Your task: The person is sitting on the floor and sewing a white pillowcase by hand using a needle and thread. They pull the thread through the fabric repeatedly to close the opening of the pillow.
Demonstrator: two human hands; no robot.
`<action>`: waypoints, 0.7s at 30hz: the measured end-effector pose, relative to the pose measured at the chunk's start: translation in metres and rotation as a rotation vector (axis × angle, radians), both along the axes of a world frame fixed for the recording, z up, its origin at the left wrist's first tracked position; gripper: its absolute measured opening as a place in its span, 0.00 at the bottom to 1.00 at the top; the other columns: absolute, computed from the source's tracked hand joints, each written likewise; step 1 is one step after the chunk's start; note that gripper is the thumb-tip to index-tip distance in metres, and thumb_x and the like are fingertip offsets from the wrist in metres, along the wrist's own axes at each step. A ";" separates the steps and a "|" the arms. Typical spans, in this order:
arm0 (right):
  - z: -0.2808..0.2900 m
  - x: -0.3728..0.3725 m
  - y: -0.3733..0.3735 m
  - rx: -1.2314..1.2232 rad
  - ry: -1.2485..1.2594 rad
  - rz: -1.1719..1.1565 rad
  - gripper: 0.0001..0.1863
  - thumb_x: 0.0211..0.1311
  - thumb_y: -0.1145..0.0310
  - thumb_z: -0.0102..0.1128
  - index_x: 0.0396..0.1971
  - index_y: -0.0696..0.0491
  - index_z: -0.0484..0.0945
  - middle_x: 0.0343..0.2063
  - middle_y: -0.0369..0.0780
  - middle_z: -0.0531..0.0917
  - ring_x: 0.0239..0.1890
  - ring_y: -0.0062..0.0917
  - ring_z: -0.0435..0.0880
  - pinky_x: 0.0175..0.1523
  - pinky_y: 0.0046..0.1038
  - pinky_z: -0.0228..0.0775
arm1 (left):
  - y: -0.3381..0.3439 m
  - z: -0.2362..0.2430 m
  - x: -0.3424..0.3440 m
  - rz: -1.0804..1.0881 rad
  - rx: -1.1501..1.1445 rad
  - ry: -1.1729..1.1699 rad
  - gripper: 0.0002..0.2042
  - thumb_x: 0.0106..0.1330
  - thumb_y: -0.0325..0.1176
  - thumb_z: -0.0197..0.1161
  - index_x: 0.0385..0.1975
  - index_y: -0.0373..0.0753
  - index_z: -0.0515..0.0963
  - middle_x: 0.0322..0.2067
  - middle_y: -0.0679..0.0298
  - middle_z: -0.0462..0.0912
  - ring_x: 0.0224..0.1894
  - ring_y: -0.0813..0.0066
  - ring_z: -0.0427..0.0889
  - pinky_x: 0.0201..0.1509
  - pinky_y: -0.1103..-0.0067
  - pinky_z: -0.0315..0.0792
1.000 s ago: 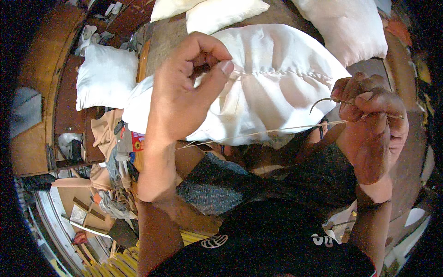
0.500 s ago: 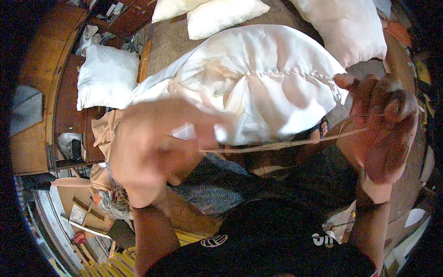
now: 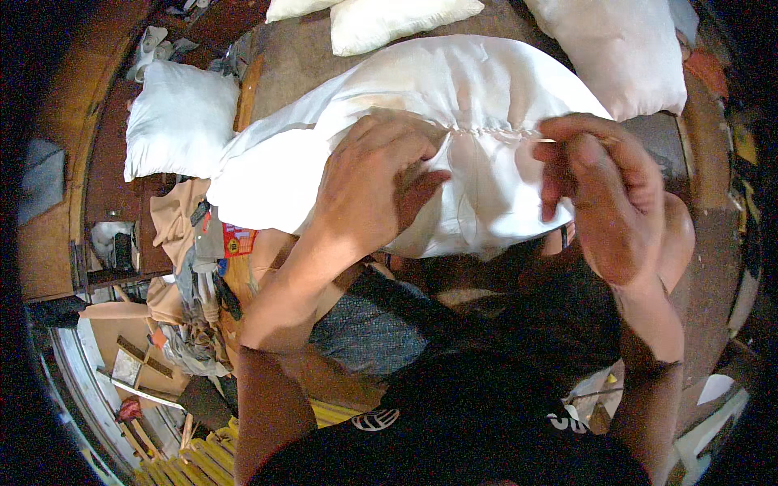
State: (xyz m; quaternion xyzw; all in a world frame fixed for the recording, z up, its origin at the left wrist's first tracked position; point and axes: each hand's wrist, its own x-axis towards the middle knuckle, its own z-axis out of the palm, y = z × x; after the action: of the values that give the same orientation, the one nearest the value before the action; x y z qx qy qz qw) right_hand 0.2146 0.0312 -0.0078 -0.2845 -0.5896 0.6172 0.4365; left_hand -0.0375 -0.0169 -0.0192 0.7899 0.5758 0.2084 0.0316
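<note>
A large white cushion [image 3: 478, 202] lies before me, with a gathered, stitched seam across it. My left hand [image 3: 381, 178] rests on its middle just left of the stitching, fingers curled onto the fabric and thumb bent beside them. My right hand [image 3: 604, 198] is at the cushion's right side, near the end of the seam, with fingers bent and slightly blurred. What it holds is too small and smeared to make out; the needle and thread are not clearly visible now.
White and cream pillows [image 3: 401, 24] lie at the back of the brown board [image 3: 288, 81]. A square white pillow [image 3: 178, 121] sits at the left beside wooden cabinets [image 3: 49, 251]. Tan cloths [image 3: 174, 211] are heaped at the left; yellow slats [image 3: 178, 466] show at lower left.
My left hand swung down-left, drawing thread taut, and has moved back up onto the cushion's middle. My right hand has shifted leftward onto the seam, and the curved needle seen earlier is no longer clear.
</note>
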 end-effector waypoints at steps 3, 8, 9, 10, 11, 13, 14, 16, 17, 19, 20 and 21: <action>-0.017 -0.017 0.007 -0.064 0.072 0.060 0.17 0.80 0.63 0.51 0.55 0.61 0.79 0.44 0.44 0.86 0.42 0.23 0.85 0.33 0.24 0.79 | -0.002 0.002 -0.004 0.052 -0.016 -0.112 0.06 0.59 0.28 0.70 0.35 0.39 0.85 0.41 0.57 0.87 0.45 0.54 0.84 0.52 0.65 0.77; -0.033 -0.043 0.009 -0.046 0.084 -0.046 0.16 0.78 0.63 0.55 0.52 0.58 0.83 0.42 0.39 0.88 0.43 0.19 0.87 0.38 0.22 0.81 | -0.001 0.012 -0.001 0.168 -0.131 -0.163 0.07 0.55 0.23 0.66 0.33 0.40 0.86 0.42 0.57 0.87 0.50 0.54 0.83 0.56 0.64 0.75; -0.035 -0.046 0.009 -0.049 0.079 -0.045 0.16 0.78 0.63 0.55 0.52 0.58 0.84 0.42 0.39 0.89 0.44 0.19 0.87 0.39 0.23 0.82 | -0.002 0.010 -0.001 0.171 -0.040 -0.105 0.07 0.54 0.25 0.67 0.33 0.39 0.86 0.43 0.57 0.86 0.50 0.53 0.81 0.56 0.63 0.74; -0.038 -0.051 0.008 -0.040 0.105 -0.058 0.15 0.78 0.64 0.56 0.52 0.58 0.84 0.41 0.39 0.89 0.42 0.18 0.87 0.40 0.22 0.83 | -0.006 0.006 -0.001 0.175 0.051 -0.047 0.08 0.53 0.26 0.69 0.33 0.38 0.86 0.44 0.57 0.85 0.51 0.52 0.80 0.57 0.62 0.73; -0.043 -0.054 0.008 -0.035 0.103 -0.072 0.15 0.78 0.64 0.56 0.51 0.58 0.84 0.41 0.39 0.89 0.41 0.18 0.86 0.41 0.22 0.82 | -0.007 0.004 -0.001 0.180 0.141 0.011 0.08 0.53 0.28 0.71 0.34 0.38 0.86 0.46 0.57 0.84 0.51 0.52 0.79 0.57 0.62 0.72; -0.053 -0.058 0.011 -0.023 0.097 -0.100 0.14 0.77 0.65 0.57 0.51 0.59 0.84 0.41 0.38 0.89 0.41 0.18 0.86 0.41 0.22 0.81 | -0.005 0.008 0.003 0.170 0.290 0.116 0.07 0.54 0.29 0.71 0.33 0.38 0.86 0.48 0.57 0.83 0.54 0.52 0.77 0.59 0.62 0.71; -0.056 -0.058 0.013 0.019 0.068 -0.117 0.14 0.77 0.66 0.57 0.51 0.59 0.84 0.40 0.39 0.89 0.41 0.18 0.86 0.42 0.22 0.81 | -0.003 0.010 0.005 0.164 0.364 0.168 0.07 0.54 0.29 0.71 0.32 0.39 0.86 0.50 0.57 0.83 0.56 0.53 0.76 0.61 0.62 0.70; -0.060 -0.055 0.016 0.105 0.013 -0.146 0.14 0.77 0.66 0.58 0.50 0.60 0.84 0.40 0.39 0.89 0.40 0.18 0.85 0.43 0.21 0.79 | -0.001 0.011 0.001 0.119 0.377 0.192 0.07 0.57 0.29 0.71 0.35 0.39 0.86 0.49 0.55 0.83 0.55 0.52 0.78 0.61 0.63 0.72; -0.059 -0.056 0.016 0.099 0.015 -0.149 0.13 0.77 0.67 0.58 0.50 0.60 0.84 0.39 0.39 0.89 0.40 0.18 0.85 0.44 0.21 0.78 | 0.001 0.009 -0.001 0.122 0.362 0.176 0.08 0.58 0.29 0.70 0.37 0.39 0.85 0.48 0.55 0.84 0.54 0.52 0.79 0.60 0.63 0.73; -0.059 -0.056 0.016 0.088 0.018 -0.159 0.13 0.77 0.67 0.58 0.49 0.61 0.84 0.38 0.39 0.89 0.41 0.18 0.85 0.46 0.21 0.77 | 0.005 -0.001 -0.005 0.149 0.313 0.111 0.10 0.60 0.29 0.70 0.41 0.40 0.84 0.46 0.54 0.85 0.52 0.52 0.81 0.58 0.64 0.74; -0.060 -0.057 0.016 0.092 0.041 -0.163 0.13 0.77 0.67 0.58 0.49 0.60 0.84 0.38 0.39 0.89 0.41 0.18 0.85 0.46 0.20 0.77 | 0.007 -0.006 -0.005 0.172 0.278 0.062 0.11 0.61 0.29 0.69 0.43 0.40 0.84 0.45 0.53 0.85 0.51 0.53 0.82 0.57 0.64 0.75; -0.062 -0.058 0.016 0.096 0.065 -0.167 0.13 0.77 0.67 0.58 0.48 0.60 0.84 0.38 0.39 0.89 0.41 0.18 0.85 0.47 0.20 0.77 | 0.008 -0.008 -0.004 0.169 0.287 0.058 0.12 0.62 0.30 0.69 0.45 0.39 0.83 0.44 0.53 0.86 0.49 0.53 0.82 0.56 0.64 0.76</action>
State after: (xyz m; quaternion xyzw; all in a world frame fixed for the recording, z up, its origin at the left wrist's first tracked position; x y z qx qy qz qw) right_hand 0.1567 0.0468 -0.0693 -0.2911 -0.5784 0.5587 0.5183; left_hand -0.0415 -0.0093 -0.0268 0.7408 0.6052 0.2676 -0.1156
